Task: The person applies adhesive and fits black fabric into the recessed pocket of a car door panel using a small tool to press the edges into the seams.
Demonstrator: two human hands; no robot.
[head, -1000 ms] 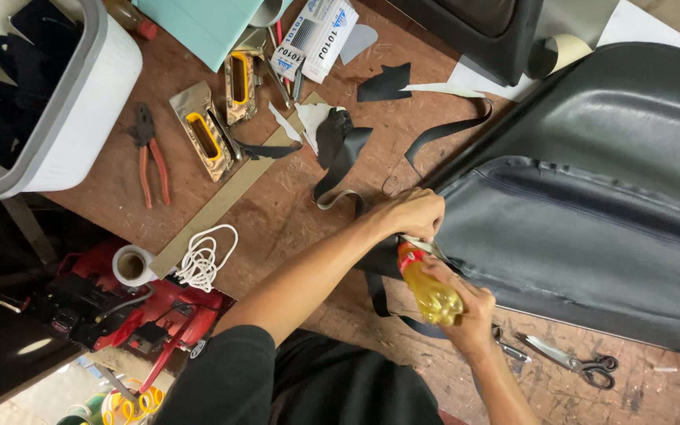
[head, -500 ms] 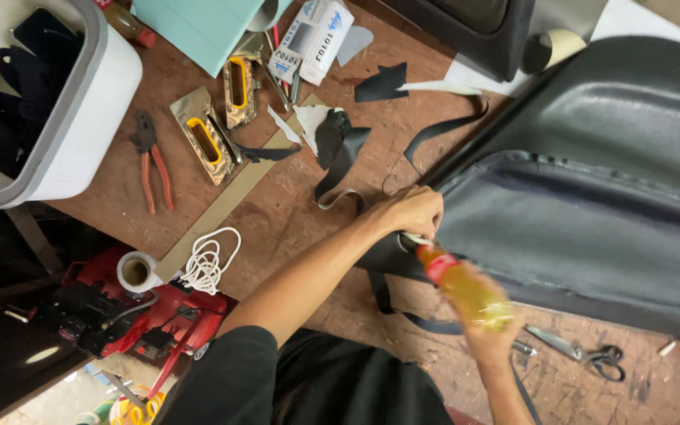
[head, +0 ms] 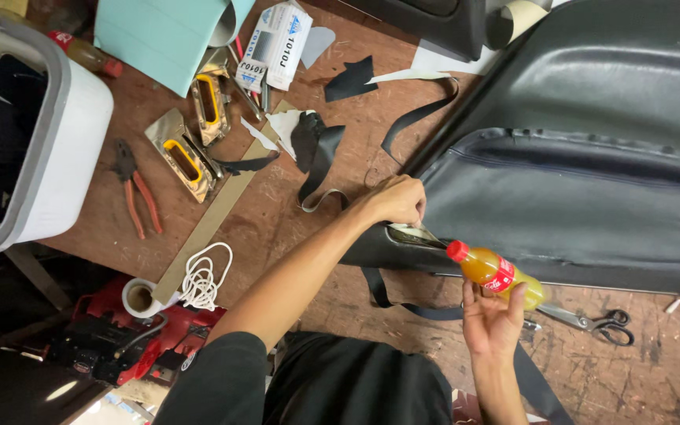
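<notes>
Head view showed a large black leather seat cover (head: 584, 181) spread over the worn brown wooden table (head: 277, 228), its near edge folded back under the left hand (head: 397, 201), whose fingers were clamped together on that edge. Judged from this, the edge work looked only partly done. A small orange plastic bottle with a red cap (head: 497, 271) lay in the right hand (head: 491, 321), fingers curled loosely round it; its long axis ran diagonally, cap pointing up-left toward the fold
</notes>
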